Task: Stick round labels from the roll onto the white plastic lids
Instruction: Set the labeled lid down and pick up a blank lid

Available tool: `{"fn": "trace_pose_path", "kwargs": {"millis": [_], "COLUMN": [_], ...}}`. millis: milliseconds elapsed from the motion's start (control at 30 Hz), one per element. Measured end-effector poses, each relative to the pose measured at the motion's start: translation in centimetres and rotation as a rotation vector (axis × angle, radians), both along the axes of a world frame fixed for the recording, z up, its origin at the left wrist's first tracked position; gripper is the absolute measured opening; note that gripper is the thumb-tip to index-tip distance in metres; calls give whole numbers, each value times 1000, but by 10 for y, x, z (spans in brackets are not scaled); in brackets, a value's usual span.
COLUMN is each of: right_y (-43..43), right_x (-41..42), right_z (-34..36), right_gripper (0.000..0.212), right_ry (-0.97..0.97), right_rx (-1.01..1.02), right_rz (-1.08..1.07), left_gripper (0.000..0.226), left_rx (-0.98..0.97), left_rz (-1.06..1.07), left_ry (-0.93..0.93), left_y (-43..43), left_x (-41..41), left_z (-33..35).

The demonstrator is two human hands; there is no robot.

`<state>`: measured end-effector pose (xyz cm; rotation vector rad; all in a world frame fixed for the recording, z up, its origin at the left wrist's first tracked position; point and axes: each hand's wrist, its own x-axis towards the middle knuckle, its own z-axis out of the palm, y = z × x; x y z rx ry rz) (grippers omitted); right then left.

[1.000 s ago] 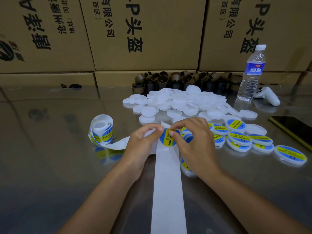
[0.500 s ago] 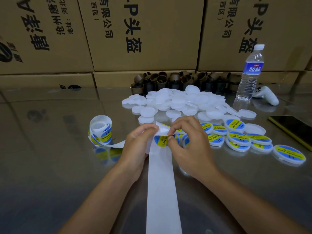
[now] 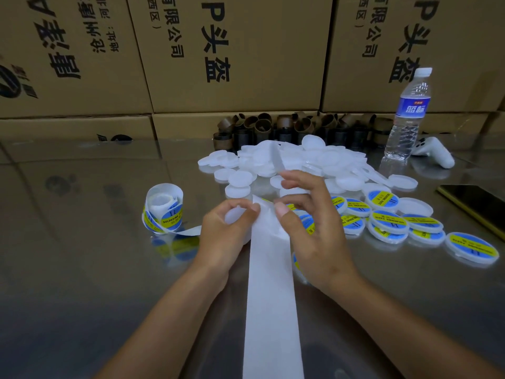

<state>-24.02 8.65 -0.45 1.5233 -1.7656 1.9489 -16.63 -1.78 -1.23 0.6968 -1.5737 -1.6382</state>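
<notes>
The left hand (image 3: 222, 233) grips a white lid (image 3: 235, 216); the right hand (image 3: 317, 233) pinches a peeled label (image 3: 275, 157), which should be centred before pressing.

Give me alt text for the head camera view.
The left hand pinches a white backing strip at its fold, the right hand close beside it. A pile of white lids lies behind, labelled lids to the right, the label roll to the left.

The backing strip (image 3: 272, 310) is cut off by the lower edge, and a labelled lid (image 3: 296, 262) is largely hidden beneath the right hand (image 3: 314, 228).
</notes>
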Motion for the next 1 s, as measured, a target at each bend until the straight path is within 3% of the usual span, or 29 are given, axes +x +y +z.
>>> {"fn": "trace_pose_path", "kwargs": {"millis": [233,400,633,800,1000], "right_y": [-1,-2,-6,-6,-5], "right_x": [-2,-3,-7,-6,-5], "right_z": [-7,-8,-10,-9,-10], "right_gripper": [54,52,43,45,74], "right_ry": [-15,-60,-168,-170,-71], "right_rx": [180,182,133,155,130], "right_rz": [85,126,132,118,51], "left_gripper": [2,19,16,17,19], "left_rx": [-46,67,330,324,324], "left_rz": [48,112,-74,-87,-208], "left_ry": [24,180,441,461,415], "left_y": [-3,-5,-5,-4,-4], "left_x": [-1,3,7,7,5], "left_z": [-3,6,18,20,17]}}
